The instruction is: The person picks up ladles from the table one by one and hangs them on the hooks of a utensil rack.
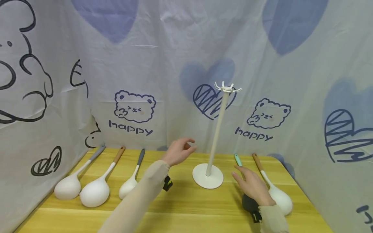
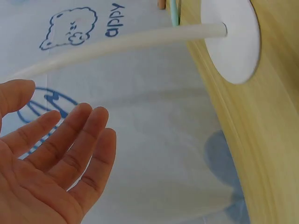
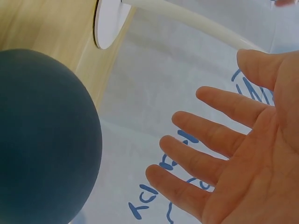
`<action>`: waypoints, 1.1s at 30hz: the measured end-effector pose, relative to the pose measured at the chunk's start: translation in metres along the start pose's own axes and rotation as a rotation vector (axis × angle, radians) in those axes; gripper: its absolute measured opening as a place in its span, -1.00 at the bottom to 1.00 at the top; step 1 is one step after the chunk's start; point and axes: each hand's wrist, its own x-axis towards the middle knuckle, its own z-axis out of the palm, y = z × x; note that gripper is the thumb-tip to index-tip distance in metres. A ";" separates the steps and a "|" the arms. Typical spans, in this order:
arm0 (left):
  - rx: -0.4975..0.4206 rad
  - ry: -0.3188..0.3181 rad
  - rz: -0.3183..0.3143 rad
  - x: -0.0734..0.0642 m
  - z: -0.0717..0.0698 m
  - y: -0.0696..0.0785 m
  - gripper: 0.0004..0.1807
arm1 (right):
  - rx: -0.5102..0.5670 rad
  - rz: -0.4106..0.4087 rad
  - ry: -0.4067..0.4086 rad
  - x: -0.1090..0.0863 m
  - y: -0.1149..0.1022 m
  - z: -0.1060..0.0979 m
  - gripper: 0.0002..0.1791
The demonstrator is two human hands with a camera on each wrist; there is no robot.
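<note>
A white stand [image 1: 216, 139] with a round base and a crown of hooks rises between my two hands. My left hand [image 1: 178, 151] hovers to the left of its pole, fingers loosely bent and apart, holding nothing; in the left wrist view its palm [image 2: 42, 172] is bare. To the right of the stand hangs my right hand [image 1: 253, 183], fingers spread and nothing in them. Beneath it lies a dark-bowled ladle [image 1: 249, 203], partly hidden by the hand, near a teal handle [image 1: 237, 160]. Just beside it is a white ladle [image 1: 280, 198] with a brown handle.
On the table's [image 1: 175, 207] left side lie a grey-handled white ladle [image 1: 67, 187], a brown-handled one [image 1: 95, 191] and a smaller dark-handled one [image 1: 128, 187]. Printed cloth [image 1: 180, 38] encloses the table at the back and sides.
</note>
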 end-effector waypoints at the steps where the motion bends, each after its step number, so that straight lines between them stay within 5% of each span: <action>1: 0.002 -0.005 0.009 0.003 0.002 0.003 -0.57 | -0.003 0.003 -0.006 0.000 0.000 0.000 -0.28; 16: 0.016 -0.038 -0.035 0.045 0.016 0.040 -0.57 | -0.016 0.008 -0.047 0.001 -0.002 0.000 -0.29; 33: -0.109 0.043 -0.042 0.066 0.050 0.051 -0.60 | -0.014 -0.003 -0.043 0.000 -0.008 0.002 -0.33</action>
